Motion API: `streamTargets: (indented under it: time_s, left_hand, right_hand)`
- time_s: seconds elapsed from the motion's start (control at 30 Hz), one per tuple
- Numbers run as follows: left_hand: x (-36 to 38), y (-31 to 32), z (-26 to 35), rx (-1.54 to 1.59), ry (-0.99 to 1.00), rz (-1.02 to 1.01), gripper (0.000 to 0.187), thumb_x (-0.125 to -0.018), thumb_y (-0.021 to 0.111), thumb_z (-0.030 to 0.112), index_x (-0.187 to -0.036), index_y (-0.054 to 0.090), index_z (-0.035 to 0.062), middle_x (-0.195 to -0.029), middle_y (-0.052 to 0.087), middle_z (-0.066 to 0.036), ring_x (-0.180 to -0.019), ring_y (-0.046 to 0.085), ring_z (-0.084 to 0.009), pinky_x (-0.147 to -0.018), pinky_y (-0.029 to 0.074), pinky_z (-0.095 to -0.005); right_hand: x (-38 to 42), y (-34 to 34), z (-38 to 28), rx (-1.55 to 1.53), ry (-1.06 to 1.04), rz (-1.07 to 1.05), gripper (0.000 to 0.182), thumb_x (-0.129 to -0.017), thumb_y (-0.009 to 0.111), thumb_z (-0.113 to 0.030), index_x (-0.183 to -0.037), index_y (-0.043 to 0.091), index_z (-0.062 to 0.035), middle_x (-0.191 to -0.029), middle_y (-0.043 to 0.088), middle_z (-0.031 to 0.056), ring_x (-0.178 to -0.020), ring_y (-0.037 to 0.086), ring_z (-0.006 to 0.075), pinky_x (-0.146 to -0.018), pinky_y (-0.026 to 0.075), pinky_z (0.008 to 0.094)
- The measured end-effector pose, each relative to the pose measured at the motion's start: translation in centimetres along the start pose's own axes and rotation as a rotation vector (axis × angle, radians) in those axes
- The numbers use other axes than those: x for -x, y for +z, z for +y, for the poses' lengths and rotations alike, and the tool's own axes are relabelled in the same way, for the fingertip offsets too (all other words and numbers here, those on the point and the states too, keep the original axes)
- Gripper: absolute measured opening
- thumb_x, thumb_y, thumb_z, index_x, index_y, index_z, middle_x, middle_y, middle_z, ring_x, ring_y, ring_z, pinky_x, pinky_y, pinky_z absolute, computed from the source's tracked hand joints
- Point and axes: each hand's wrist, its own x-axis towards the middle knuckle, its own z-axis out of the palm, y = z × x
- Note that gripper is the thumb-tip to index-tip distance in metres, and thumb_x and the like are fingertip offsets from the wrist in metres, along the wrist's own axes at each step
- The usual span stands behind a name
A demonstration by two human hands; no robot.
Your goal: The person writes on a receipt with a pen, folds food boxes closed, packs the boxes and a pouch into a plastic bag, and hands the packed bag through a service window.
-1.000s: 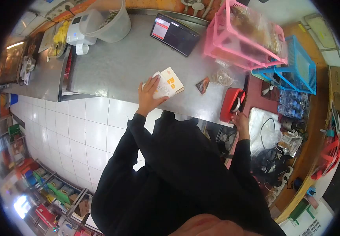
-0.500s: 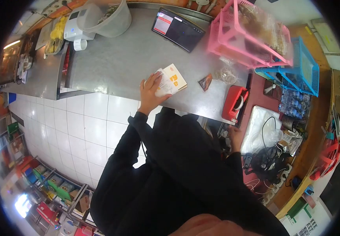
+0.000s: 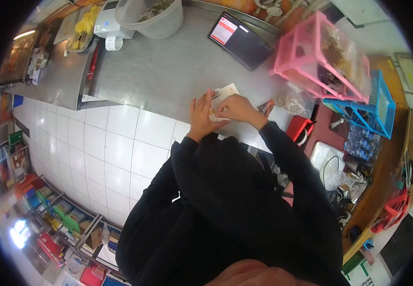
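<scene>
A small white box (image 3: pixel 226 90) with orange print lies on the steel counter near its front edge, partly hidden by both hands. My left hand (image 3: pixel 202 116) rests against the box's left side, fingers stretched and apart. Over the front of the box, my right hand (image 3: pixel 239 109) has its fingers bent and pressed together. Whatever may be between those fingertips is hidden. Just right of my right hand, a small dark reddish packet (image 3: pixel 266 107) shows in part.
A tablet (image 3: pixel 240 40) stands at the back of the steel counter (image 3: pixel 154 76). To the right are a red tape dispenser (image 3: pixel 298 128), clear plastic wrap (image 3: pixel 292 99), a pink basket (image 3: pixel 302 57) and a blue basket (image 3: pixel 383 107). A label printer (image 3: pixel 111 21) and a clear tub (image 3: pixel 161 26) stand back left.
My right hand has come from beside the tape dispenser to the front of the box. My left hand stays at the box. The camera view has shifted, and the box looks slightly turned.
</scene>
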Motion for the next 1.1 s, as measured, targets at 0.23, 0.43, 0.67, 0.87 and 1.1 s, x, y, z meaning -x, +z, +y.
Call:
streamTargets:
  time_s: [0.23,0.43,0.67,0.87,1.1]
  left_hand:
    - [0.1,-0.2,-0.3,0.029,-0.033,-0.05,0.13,-0.05,0.089,0.044,-0.151,0.018,0.0039,-0.138,0.052,-0.003,-0.129,0.046,-0.0255,-0.107,0.027,-0.0559]
    - [1.5,0.6,-0.5,-0.199,-0.03,-0.005,0.127,-0.056,0.089,0.044,-0.15,0.017,-0.0017,-0.149,0.036,-0.019,-0.137,0.035,-0.0333,-0.113,0.021,-0.0525]
    - [5.0,6.3,-4.5,0.572,-0.492,-0.048,0.076,-0.084,0.075,0.022,-0.14,0.031,-0.0042,-0.137,0.047,-0.016,-0.127,0.046,-0.0268,-0.109,0.032,-0.0392]
    - [1.6,8.3,-9.4,0.528,-0.459,-0.15,0.06,-0.098,0.055,0.036,-0.14,0.037,-0.0031,-0.138,0.049,-0.015,-0.123,0.05,-0.0241,-0.104,0.038,-0.034]
    - [-3.2,4.1,-2.1,0.1,-0.275,0.363,0.064,-0.101,0.046,0.037,-0.147,0.028,-0.0049,-0.149,0.034,-0.021,-0.133,0.042,-0.0292,-0.11,0.032,-0.0371]
  right_hand:
    - [-2.6,-3.7,0.0,0.403,0.316,-0.125,0.06,-0.06,0.076,-0.06,-0.083,0.073,-0.0051,-0.082,0.07,0.0136,-0.079,0.069,0.0282,-0.07,0.052,0.0398]
    - [3.4,-5.6,7.7,0.37,0.576,0.056,0.06,-0.065,0.077,-0.059,-0.089,0.071,-0.0044,-0.084,0.069,0.0162,-0.076,0.068,0.0302,-0.069,0.052,0.0408]
    - [24.1,-1.8,11.0,-0.291,0.706,0.825,0.022,-0.082,0.074,-0.027,-0.086,0.068,-0.0052,-0.071,0.065,0.0095,-0.067,0.064,0.0191,-0.061,0.048,0.0328]
    - [49.2,0.9,20.0,0.154,1.134,1.528,0.013,-0.088,0.057,-0.007,-0.094,0.067,-0.0023,-0.092,0.066,0.019,-0.089,0.061,0.0365,-0.08,0.046,0.0441]
    - [63.7,0.7,22.3,0.494,1.391,1.549,0.02,-0.081,0.062,-0.006,-0.099,0.062,0.0014,-0.098,0.064,0.0201,-0.094,0.058,0.0386,-0.084,0.045,0.0439]
